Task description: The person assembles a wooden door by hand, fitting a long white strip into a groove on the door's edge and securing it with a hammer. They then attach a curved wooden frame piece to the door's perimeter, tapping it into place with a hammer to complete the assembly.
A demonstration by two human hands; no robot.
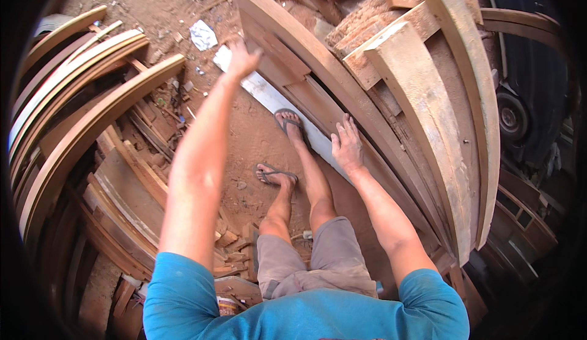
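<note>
A crumpled white wrapper lies on the red dirt ground, up left. A small round container with an orange-and-white label sits low among the wood scraps.

The left arm stretched far forward, nearly straight, its left hand palm down with fingers loosely spread. The right arm bent at the elbow nearer in; the right hand lay flat, fingers splayed and pointing away.
</note>
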